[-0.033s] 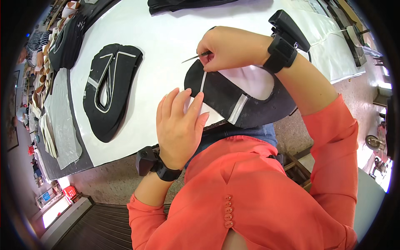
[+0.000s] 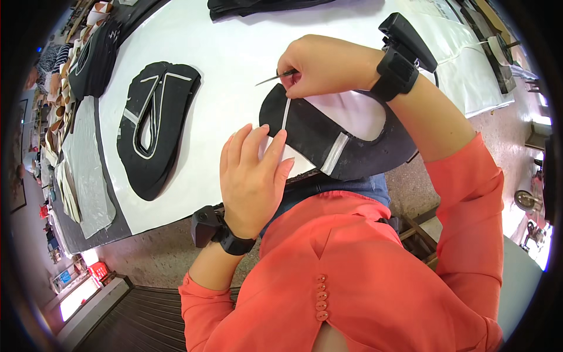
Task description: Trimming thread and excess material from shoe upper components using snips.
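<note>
Two black shoe pieces lie on the white table [image 2: 234, 53]: one shoe piece [image 2: 328, 132] under both hands at the near edge, and a second black piece [image 2: 153, 126] well off to the left of them. One thin white strip [image 2: 285, 113] runs down the near piece, and another pale band [image 2: 335, 154] crosses it lower right. The right hand [image 2: 325, 64] reaches in from the right, wrist bent, fingers pressed together, pinching a slim metal tool [image 2: 272, 77] and the strip's top end. The left hand [image 2: 252, 176] lies flat, fingers spread loosely, fingertips [image 2: 280, 138] resting at the strip's lower end. Each wrist wears one black band.
</note>
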Motion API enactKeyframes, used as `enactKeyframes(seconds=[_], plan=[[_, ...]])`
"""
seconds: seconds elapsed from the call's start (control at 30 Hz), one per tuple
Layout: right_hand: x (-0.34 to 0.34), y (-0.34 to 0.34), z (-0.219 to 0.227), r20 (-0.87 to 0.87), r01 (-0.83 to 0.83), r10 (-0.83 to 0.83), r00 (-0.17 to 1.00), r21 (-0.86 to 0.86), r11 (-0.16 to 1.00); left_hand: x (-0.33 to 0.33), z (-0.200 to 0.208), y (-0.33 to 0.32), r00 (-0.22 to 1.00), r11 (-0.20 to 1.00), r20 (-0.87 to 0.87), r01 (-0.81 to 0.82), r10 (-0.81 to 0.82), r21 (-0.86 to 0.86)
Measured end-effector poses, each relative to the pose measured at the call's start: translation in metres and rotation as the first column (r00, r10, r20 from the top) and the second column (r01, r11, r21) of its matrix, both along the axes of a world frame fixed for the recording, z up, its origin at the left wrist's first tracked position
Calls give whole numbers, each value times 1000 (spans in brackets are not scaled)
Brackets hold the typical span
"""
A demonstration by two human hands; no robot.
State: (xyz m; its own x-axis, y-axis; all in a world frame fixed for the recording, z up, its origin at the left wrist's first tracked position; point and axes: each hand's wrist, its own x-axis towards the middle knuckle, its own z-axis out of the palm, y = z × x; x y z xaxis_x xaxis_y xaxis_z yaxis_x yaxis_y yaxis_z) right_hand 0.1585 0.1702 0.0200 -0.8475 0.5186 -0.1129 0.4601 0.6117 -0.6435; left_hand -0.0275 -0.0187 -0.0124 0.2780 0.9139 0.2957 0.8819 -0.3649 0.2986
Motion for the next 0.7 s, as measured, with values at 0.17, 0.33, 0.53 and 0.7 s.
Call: enactKeyframes(seconds=[0.17, 0.33, 0.53, 0.7], plan=[[-3, 3, 0, -23, 46, -45, 999, 50, 998, 0, 3, 4, 1000, 999, 0, 14, -14, 30], [-8, 4, -7, 20, 66, -66, 998, 32, 997, 0, 7, 21, 997, 995, 12, 70, -71, 71], [2, -13, -20, -5, 125, -127, 992, 187, 974, 4, 4, 47, 979, 975, -52, 202, -198, 95], [33, -38, -3, -68, 250, -242, 968, 344, 905, 6, 5, 46, 979, 980, -93, 187, -181, 65]])
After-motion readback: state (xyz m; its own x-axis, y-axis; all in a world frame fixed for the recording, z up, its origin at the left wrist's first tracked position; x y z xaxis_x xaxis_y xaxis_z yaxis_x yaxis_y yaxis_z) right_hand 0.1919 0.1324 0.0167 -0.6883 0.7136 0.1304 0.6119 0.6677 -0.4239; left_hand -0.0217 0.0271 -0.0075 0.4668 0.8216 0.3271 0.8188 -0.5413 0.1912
